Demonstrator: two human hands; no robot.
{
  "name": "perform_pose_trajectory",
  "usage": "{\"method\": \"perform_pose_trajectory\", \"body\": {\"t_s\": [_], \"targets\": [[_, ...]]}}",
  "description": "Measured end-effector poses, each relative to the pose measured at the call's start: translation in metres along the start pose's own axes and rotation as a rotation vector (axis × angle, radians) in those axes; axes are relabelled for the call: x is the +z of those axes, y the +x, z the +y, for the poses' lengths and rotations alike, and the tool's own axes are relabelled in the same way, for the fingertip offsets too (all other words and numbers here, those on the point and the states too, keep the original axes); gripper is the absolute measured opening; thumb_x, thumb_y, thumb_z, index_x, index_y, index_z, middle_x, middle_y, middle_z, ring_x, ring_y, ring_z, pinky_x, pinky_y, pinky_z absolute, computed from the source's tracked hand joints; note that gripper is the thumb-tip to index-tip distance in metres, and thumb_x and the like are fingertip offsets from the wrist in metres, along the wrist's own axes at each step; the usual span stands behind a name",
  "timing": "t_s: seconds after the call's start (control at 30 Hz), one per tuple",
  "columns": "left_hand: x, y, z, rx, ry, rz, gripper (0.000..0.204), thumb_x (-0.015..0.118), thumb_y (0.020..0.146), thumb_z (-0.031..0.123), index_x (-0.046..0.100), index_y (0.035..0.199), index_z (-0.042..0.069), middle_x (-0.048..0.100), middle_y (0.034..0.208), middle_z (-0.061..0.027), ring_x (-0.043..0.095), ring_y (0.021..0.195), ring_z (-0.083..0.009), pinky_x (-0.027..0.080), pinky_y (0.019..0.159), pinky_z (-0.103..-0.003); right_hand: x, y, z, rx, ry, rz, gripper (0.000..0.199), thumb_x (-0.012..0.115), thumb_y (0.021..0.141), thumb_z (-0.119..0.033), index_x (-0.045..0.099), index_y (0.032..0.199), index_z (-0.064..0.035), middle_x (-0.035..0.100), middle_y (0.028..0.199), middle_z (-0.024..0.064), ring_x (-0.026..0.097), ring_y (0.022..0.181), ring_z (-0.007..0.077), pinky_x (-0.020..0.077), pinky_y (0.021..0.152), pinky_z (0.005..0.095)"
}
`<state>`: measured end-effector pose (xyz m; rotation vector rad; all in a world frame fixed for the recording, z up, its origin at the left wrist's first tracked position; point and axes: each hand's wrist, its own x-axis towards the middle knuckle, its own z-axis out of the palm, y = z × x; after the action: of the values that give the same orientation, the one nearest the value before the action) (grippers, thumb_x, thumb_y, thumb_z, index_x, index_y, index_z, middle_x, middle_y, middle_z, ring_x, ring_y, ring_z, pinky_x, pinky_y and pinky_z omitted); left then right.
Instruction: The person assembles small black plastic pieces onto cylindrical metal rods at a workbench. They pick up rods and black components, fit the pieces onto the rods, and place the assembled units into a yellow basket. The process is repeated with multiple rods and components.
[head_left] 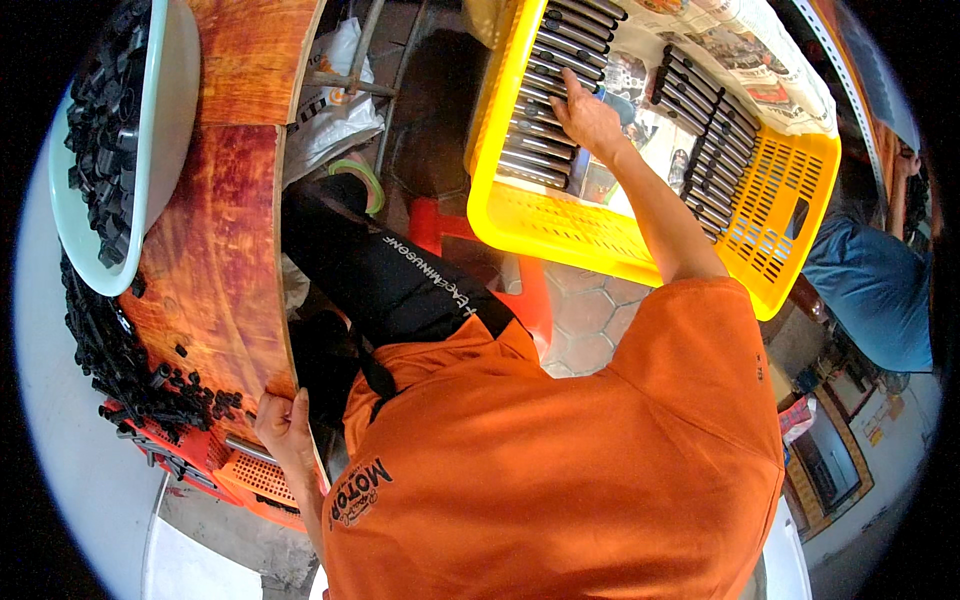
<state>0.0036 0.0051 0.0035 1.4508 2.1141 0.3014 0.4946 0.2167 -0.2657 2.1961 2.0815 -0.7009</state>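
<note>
My right hand point(588, 112) reaches into a yellow plastic basket point(640, 262). Its index finger is stretched out and apart from the thumb, touching a row of metal tubes with black ends point(545, 140). A second group of such tubes point(720, 160) lies farther right in the basket, over a newspaper lining. At the edge of the wooden table point(215, 250), my left hand point(283, 428) is closed, thumb on top. A shiny metal tube point(250, 448) sticks out from this hand toward the left; the gripped part is hidden by the fingers.
A pale green basin point(175, 110) full of black plastic pieces stands on the table, with more black pieces point(130, 375) heaped below it. Red and orange crates point(255, 478) sit underneath. A red stool point(530, 300) is under the basket. Another person in blue point(870, 285) is at right.
</note>
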Motion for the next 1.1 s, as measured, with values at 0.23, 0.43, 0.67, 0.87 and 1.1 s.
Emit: {"method": "perform_pose_trajectory", "body": {"t_s": [0.23,0.43,0.67,0.87,1.1], "targets": [[0.001,-0.001,-0.005,-0.012,0.004,0.001,0.038,0.073,0.077,0.001,0.041,0.058,-0.002,0.037,0.062,-0.0062,0.037,0.058,-0.0168,0.03,0.053,-0.031,0.002,0.002,0.0,-0.028,-0.039,-0.006,0.059,0.047,0.097,-0.038,0.029,0.145,-0.0078,0.066,0.101,0.0248,0.066,0.084,0.0411,0.0532,0.067,0.0498],[0.001,-0.002,-0.007,-0.017,-0.022,-0.003,0.037,0.073,0.076,0.0,0.041,0.058,-0.002,0.037,0.062,-0.0063,0.037,0.058,-0.0168,0.03,0.053,-0.031,-0.022,0.025,-0.002,0.006,-0.025,0.057,0.044,0.049,0.095,-0.038,0.041,0.124,-0.0059,0.067,0.09,0.024,0.066,0.084,0.0411,0.0522,0.068,0.054],[0.001,0.001,0.001,-0.006,-0.013,0.01,0.036,0.073,0.076,0.0,0.041,0.058,-0.002,0.038,0.062,-0.0069,0.038,0.058,-0.0174,0.031,0.053,-0.032,-0.011,0.048,0.005,0.068,-0.043,0.095,0.045,0.049,0.094,-0.042,0.041,0.124,-0.0096,0.068,0.092,0.0223,0.065,0.087,0.0445,0.052,0.069,0.0549],[0.0,0.0,-0.007,0.024,0.026,-0.003,0.035,0.074,0.075,0.001,0.043,0.059,-0.002,0.038,0.061,-0.0077,0.039,0.057,-0.0187,0.031,0.053,-0.033,-0.025,0.062,0.009,0.058,0.001,0.142,0.042,0.049,0.094,-0.04,0.044,0.122,-0.0085,0.068,0.089,0.025,0.065,0.087,0.0435,0.0517,0.072,0.0535],[0.001,0.0,-0.009,-0.018,-0.025,0.006,0.034,0.073,0.075,0.0,0.043,0.059,-0.003,0.038,0.06,-0.0072,0.038,0.056,-0.0184,0.03,0.052,-0.033,-0.034,0.091,0.005,0.164,-0.027,0.093,0.05,0.045,0.095,-0.042,0.039,0.133,-0.0106,0.066,0.105,0.0256,0.063,0.099,0.0415,0.0487,0.083,0.0551]]}}
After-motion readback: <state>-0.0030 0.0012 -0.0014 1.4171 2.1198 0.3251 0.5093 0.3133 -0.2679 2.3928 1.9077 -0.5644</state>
